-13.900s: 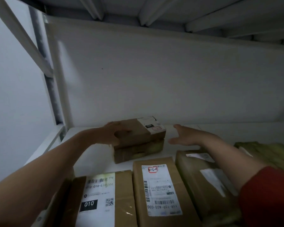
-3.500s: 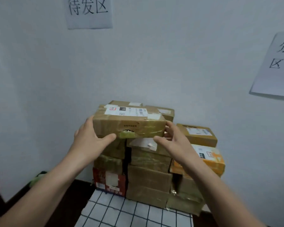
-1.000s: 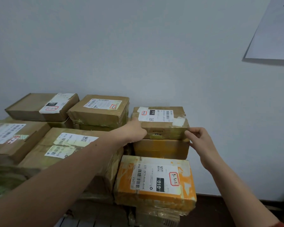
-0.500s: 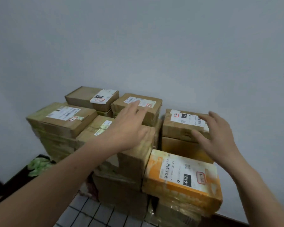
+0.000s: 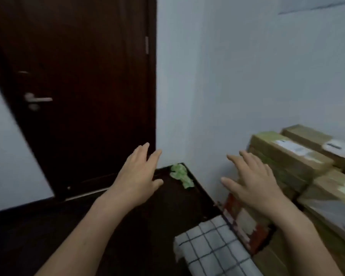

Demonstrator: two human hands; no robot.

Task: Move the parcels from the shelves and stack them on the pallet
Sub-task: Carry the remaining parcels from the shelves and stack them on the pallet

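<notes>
Your left hand [image 5: 136, 176] and right hand [image 5: 251, 184] hung mid-frame, both empty, fingers spread. Stacked parcels [image 5: 287, 156] stood at the right edge. You were likely between loads; next called for another parcel from the shelves.

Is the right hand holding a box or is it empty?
Empty. The right hand shows straight, spread fingers with nothing in them, in front of the stacked parcels.

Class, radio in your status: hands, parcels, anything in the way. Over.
Left hand and right hand open, empty. Parcels stacked at right, none held. Green wad on floor ahead.
</notes>
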